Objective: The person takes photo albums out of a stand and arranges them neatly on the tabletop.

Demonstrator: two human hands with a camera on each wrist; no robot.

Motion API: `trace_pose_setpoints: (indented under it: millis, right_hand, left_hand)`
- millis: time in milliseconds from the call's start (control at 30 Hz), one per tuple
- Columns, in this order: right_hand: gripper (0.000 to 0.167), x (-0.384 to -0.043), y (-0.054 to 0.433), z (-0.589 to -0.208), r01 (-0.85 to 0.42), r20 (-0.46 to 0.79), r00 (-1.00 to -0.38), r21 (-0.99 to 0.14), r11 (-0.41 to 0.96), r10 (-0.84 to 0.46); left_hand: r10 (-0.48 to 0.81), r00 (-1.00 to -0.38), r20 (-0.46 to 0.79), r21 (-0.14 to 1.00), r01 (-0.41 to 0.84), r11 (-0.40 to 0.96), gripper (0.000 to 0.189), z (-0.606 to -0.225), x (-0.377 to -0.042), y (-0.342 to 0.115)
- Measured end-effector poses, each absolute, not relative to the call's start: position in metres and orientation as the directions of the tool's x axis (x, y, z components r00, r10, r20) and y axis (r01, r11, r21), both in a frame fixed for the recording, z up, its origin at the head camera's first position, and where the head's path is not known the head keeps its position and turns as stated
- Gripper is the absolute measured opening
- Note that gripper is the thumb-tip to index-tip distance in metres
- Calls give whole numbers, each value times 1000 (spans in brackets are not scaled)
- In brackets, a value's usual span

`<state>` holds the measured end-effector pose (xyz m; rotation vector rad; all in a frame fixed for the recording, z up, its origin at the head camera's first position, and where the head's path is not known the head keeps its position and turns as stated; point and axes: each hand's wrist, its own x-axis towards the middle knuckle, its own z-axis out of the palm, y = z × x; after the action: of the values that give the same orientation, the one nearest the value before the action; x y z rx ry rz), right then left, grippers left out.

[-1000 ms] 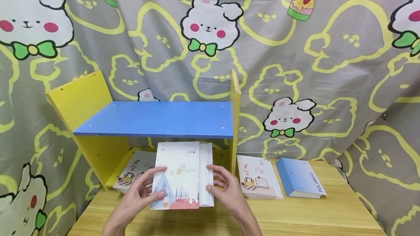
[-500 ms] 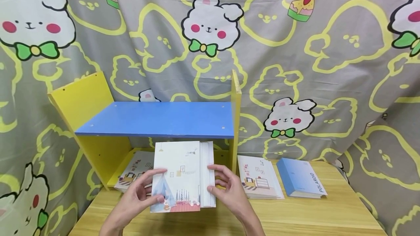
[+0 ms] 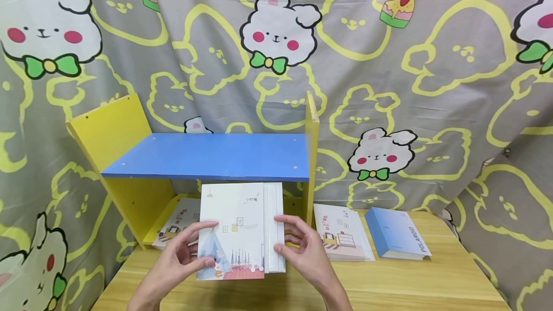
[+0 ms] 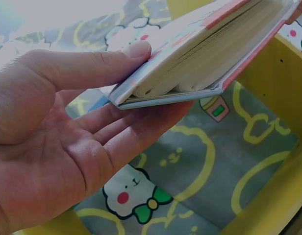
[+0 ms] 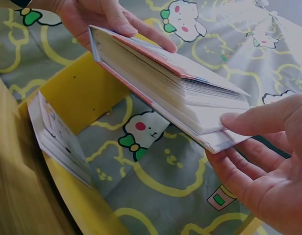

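In front of the lower opening of the blue-and-yellow shelf [image 3: 207,155], a thick book [image 3: 235,244] is held up; its white front cover carries a pale blue tent, a pink floor and small dark lettering; a whitish strip past the cover's right edge is probably inner pages or back cover; the left hand [image 3: 180,254] pinches the book's left side, thumb on the cover; the right hand [image 3: 307,256] pinches its right side.
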<state>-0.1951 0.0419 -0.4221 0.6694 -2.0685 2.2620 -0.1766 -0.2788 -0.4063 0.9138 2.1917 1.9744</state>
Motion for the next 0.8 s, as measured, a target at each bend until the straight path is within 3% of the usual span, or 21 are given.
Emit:
trace_pose_setpoints:
  millis: [400,800]
  right_hand:
    - [51,-185,45,-411,-360,380,-892,-925,-124,-244]
    - [50,-182,51,-405,-432,455,-859,-890,-147,-233]
  left_hand:
    - [393,-872,292,938,342,61,64,-395,-165,-271]
    - [362,-862,356,918,395,36,63,-388,-162,-263]
